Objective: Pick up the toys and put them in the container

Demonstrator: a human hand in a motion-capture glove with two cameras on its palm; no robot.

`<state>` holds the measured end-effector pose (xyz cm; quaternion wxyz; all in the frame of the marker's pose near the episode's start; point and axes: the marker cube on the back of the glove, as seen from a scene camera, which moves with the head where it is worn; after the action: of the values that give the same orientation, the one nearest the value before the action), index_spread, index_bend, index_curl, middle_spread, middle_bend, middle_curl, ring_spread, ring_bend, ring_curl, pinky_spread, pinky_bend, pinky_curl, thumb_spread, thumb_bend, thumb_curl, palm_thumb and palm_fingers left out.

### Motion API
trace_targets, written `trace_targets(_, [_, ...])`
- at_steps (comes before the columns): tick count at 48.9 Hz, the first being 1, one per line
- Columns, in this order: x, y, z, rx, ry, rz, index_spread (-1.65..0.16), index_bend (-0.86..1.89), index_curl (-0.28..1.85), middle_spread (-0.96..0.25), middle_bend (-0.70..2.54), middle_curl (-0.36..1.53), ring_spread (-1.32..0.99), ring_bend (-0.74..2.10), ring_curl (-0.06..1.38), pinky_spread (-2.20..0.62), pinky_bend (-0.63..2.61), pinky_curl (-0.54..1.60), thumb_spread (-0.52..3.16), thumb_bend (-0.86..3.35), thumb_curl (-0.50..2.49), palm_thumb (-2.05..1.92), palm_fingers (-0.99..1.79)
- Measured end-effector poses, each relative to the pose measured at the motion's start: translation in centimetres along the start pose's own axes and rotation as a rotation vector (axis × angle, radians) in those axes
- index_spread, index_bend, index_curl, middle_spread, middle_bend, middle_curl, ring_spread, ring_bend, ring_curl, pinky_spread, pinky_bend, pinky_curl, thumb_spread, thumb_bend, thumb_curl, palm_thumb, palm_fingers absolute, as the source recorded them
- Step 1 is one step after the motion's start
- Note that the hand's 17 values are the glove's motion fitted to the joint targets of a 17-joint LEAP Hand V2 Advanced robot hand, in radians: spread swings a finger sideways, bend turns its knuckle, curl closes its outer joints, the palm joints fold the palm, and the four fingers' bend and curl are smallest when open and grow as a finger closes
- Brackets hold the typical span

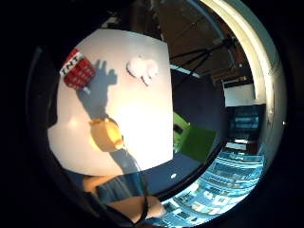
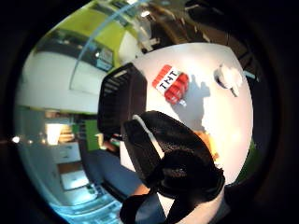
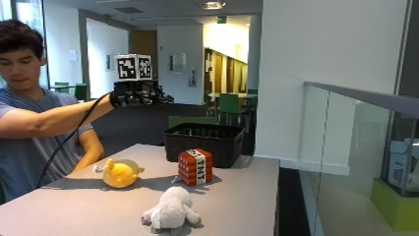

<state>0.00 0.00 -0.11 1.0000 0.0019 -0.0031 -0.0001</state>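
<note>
Open office hall, glass partition to one side, pale bench (image 3: 262,191) in front carrying all task items. Gloved right hand (image 3: 134,96) raised high above the bench, well apart from every toy, nothing held; fingers (image 3: 160,98) extended and relaxed, apart. Three toys on the bench, none yet in the container: yellow plush chick (image 3: 120,173) nearest the person, red TNT block plush (image 3: 195,167) upright just in front of the dark woven basket (image 3: 203,142), white plush animal (image 3: 171,209) lying at the near edge. Risks judged: soft rounded chick liable to roll or slip from a shallow pinch; TNT block close to the basket wall, likely to be knocked over on a careless reach; white plush near the edge, could be pushed off the bench. Basket open-topped, apparently empty.
</note>
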Motion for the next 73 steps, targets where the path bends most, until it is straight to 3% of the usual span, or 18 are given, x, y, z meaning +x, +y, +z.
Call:
trace_targets(9, [-0.2,0.4,-0.7,0.029,0.005,-0.015,-0.24,0.19,0.12,-0.05,0.25,0.11,-0.11,0.16,0.03,0.01,0.53,0.18,0.88,-0.06,0.01,-0.1,0.12])
trace_targets(22, [-0.3,1.8,-1.2,0.037,0.02,-0.033,-0.31,0.18,0.2,-0.06,0.25,0.19,-0.14,0.19,0.07,0.01,0.59,0.24,1.13,-0.07,0.04,-0.11,0.1])
trace_targets(40, [3.2,5.5,4.0,-0.03,0.01,-0.097,-0.33,0.09,0.19,-0.07,0.18,0.24,-0.08,0.31,0.14,0.04,0.93,0.35,1.06,-0.07,0.1,-0.09,0.14])
trace_targets(73, [2.4,11.7,19.4,-0.251,0.06,-0.046,-0.3,0.05,0.12,-0.03,0.15,0.28,0.0,0.55,0.24,0.02,1.39,0.43,0.96,-0.06,0.19,-0.07,-0.17])
